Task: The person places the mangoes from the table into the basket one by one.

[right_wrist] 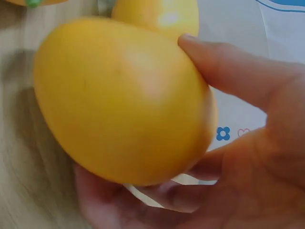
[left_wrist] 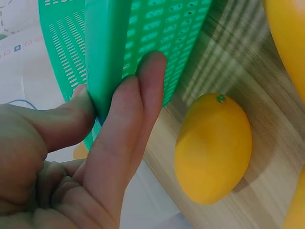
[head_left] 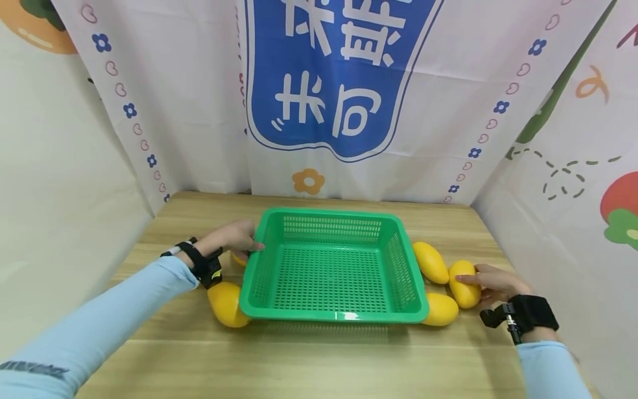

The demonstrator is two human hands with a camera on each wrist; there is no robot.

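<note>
So we've got our left hand (head_left: 238,237) on the left side of a green plastic basket (head_left: 319,314), pinching its rim, thumb inside and two fingers (left_wrist: 112,148) flat along the slotted outer wall. The basket sits mid-worktop (head_left: 319,366), or just above it; we honestly can't tell whether the bottom touches.

Our right hand (head_left: 498,284) has a yellow mango (head_left: 465,293) off the basket's right side, thumb on one side and the rest curled round the other. Can't tell if that one's lifted either.

Two more sit between it and the basket: a rear mango (head_left: 431,262) and a front mango (head_left: 441,309), the latter partly hidden by the basket's corner. Over on the left, there's a half-covered mango (head_left: 239,259) under our left hand, plus a near-left mango (head_left: 228,305) by the front corner. White printed cloth (head_left: 199,111) hangs behind it all.
</note>
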